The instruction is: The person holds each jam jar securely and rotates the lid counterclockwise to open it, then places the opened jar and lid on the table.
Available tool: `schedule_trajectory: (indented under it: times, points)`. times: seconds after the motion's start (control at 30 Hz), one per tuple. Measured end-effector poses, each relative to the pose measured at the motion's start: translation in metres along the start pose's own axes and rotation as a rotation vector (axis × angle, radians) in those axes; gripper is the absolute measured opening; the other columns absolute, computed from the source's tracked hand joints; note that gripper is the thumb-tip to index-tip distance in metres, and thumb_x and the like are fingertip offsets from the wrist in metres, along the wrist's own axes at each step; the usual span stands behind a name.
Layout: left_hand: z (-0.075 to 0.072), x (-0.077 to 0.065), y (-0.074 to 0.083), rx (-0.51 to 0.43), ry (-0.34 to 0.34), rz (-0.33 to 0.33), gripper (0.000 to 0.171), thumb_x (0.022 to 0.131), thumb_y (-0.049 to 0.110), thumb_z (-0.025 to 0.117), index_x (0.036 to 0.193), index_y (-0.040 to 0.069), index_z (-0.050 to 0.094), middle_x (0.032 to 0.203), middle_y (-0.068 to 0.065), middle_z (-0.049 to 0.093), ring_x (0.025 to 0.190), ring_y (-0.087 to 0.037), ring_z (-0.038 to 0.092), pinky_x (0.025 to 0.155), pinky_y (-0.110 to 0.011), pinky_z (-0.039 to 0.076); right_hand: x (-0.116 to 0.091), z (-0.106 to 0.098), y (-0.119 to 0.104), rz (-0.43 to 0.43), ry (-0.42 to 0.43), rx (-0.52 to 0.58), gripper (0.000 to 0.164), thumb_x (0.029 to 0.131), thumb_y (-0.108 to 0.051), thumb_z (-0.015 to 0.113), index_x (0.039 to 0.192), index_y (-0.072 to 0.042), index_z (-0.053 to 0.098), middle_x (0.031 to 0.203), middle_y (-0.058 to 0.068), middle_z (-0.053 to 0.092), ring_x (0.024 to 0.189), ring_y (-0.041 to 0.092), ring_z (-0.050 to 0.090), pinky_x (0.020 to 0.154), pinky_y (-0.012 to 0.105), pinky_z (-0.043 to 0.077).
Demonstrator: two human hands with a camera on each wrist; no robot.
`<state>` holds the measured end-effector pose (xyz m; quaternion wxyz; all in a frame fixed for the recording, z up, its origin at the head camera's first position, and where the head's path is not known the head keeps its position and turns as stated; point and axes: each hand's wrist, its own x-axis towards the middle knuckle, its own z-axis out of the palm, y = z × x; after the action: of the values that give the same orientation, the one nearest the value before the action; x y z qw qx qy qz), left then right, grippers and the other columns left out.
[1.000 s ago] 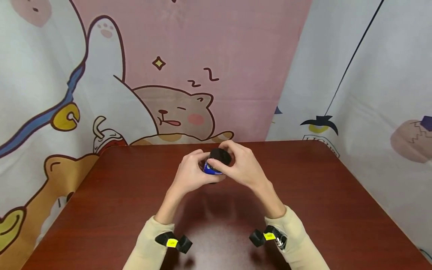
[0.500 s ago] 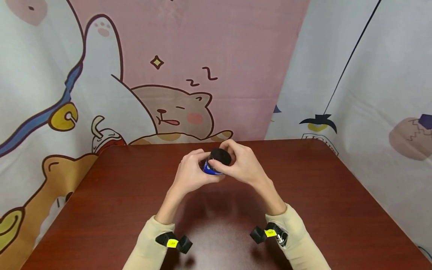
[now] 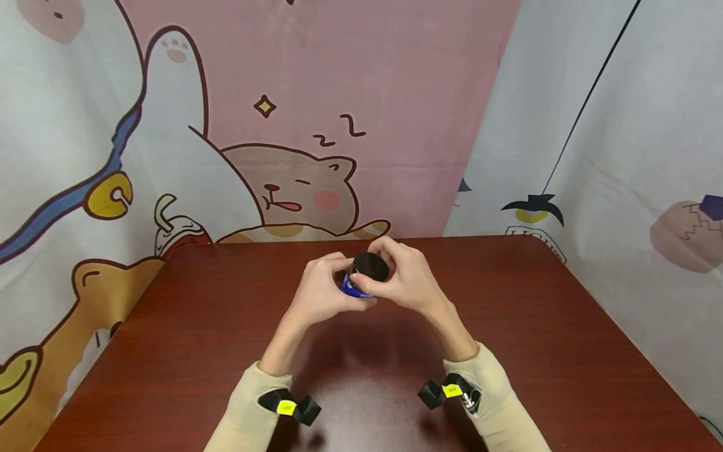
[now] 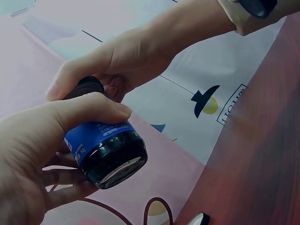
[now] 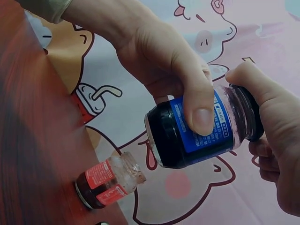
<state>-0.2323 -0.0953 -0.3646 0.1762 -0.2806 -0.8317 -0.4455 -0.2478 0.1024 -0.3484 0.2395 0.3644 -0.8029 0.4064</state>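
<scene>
A glass jar (image 3: 354,289) with a blue label and dark contents is held above the table in the head view. My left hand (image 3: 321,287) grips its body, the thumb lying across the label in the left wrist view. On top sits a black lid (image 3: 371,266), which my right hand (image 3: 409,276) pinches between thumb and fingers. In the right wrist view the jar (image 5: 183,133) appears sideways, clear glass showing below the lid (image 5: 253,115). Whether the lid is loose, I cannot tell. A second jar (image 5: 105,182), red-labelled, lidless and partly filled with something dark, stands on the table.
The reddish-brown wooden table (image 3: 226,351) reaches back to a cartoon-printed cloth (image 3: 418,125). A small black-and-white object (image 4: 200,219), cut off by the frame, shows low in the left wrist view. The head view does not show the red-labelled jar.
The lid and the right hand's fingers have come slightly lower in the head view. Both hands keep their hold on the jar and lid.
</scene>
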Motion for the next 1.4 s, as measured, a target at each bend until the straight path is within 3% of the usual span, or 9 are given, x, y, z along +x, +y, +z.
schedule_trajectory:
  times: [0.43, 0.7, 0.87, 1.03, 1.1, 1.23, 1.4]
  points:
    - [-0.002, -0.001, -0.001, -0.07, -0.051, -0.011, 0.044, 0.061, 0.026, 0.097, 0.098, 0.015, 0.078, 0.077, 0.009, 0.061, 0.069, -0.017, 0.056, 0.057, -0.029, 0.048, -0.001, -0.001, -0.001, -0.011, -0.023, 0.037, 0.037, 0.078, -0.034, 0.082, 0.099, -0.01, 0.064, 0.068, -0.001, 0.048, 0.057, 0.009, 0.043, 0.047, 0.027, 0.037]
    - [-0.005, -0.004, -0.001, -0.18, -0.144, -0.008, 0.036, 0.064, 0.024, 0.096, 0.093, 0.018, 0.076, 0.08, 0.007, 0.065, 0.072, -0.016, 0.057, 0.058, -0.031, 0.049, 0.001, -0.006, -0.001, -0.049, -0.086, 0.14, 0.037, 0.075, -0.028, 0.086, 0.102, -0.013, 0.066, 0.07, -0.004, 0.05, 0.058, 0.016, 0.044, 0.049, 0.026, 0.036]
    - [-0.012, -0.003, 0.007, -0.233, -0.191, -0.008, 0.033, 0.066, 0.018, 0.095, 0.092, 0.013, 0.075, 0.079, 0.004, 0.064, 0.073, -0.022, 0.057, 0.058, -0.029, 0.048, 0.003, -0.011, -0.002, -0.08, -0.121, 0.167, 0.036, 0.075, -0.026, 0.086, 0.104, -0.015, 0.067, 0.07, -0.004, 0.049, 0.06, 0.018, 0.044, 0.049, 0.026, 0.035]
    - [-0.016, -0.004, 0.007, -0.329, -0.264, -0.017, 0.037, 0.066, 0.01, 0.094, 0.099, 0.01, 0.076, 0.085, 0.0, 0.067, 0.075, -0.023, 0.059, 0.059, -0.031, 0.051, 0.003, -0.014, -0.005, -0.108, -0.164, 0.205, 0.038, 0.081, -0.039, 0.083, 0.107, -0.015, 0.068, 0.071, -0.006, 0.049, 0.063, 0.017, 0.045, 0.049, 0.028, 0.037]
    - [-0.015, -0.003, 0.002, -0.367, -0.295, -0.003, 0.04, 0.067, 0.013, 0.094, 0.103, 0.012, 0.076, 0.09, 0.001, 0.069, 0.078, -0.02, 0.06, 0.061, -0.035, 0.054, 0.003, -0.016, -0.007, -0.123, -0.172, 0.215, 0.038, 0.081, -0.039, 0.083, 0.107, -0.015, 0.068, 0.073, -0.007, 0.052, 0.065, 0.015, 0.045, 0.051, 0.029, 0.038]
    - [-0.015, -0.002, 0.0, -0.431, -0.337, 0.045, 0.041, 0.069, 0.014, 0.092, 0.106, 0.013, 0.076, 0.094, -0.001, 0.072, 0.082, -0.023, 0.062, 0.064, -0.039, 0.055, 0.004, -0.018, -0.01, -0.158, -0.184, 0.234, 0.038, 0.076, -0.021, 0.085, 0.109, -0.014, 0.069, 0.079, -0.007, 0.058, 0.07, 0.012, 0.048, 0.058, 0.032, 0.04]
    - [-0.014, -0.001, -0.001, -0.475, -0.36, 0.074, 0.04, 0.069, 0.01, 0.092, 0.105, 0.012, 0.075, 0.092, -0.002, 0.073, 0.082, -0.023, 0.064, 0.067, -0.037, 0.055, 0.004, -0.019, -0.011, -0.173, -0.211, 0.253, 0.037, 0.078, -0.019, 0.083, 0.112, -0.014, 0.068, 0.086, -0.008, 0.062, 0.073, 0.011, 0.051, 0.062, 0.036, 0.042]
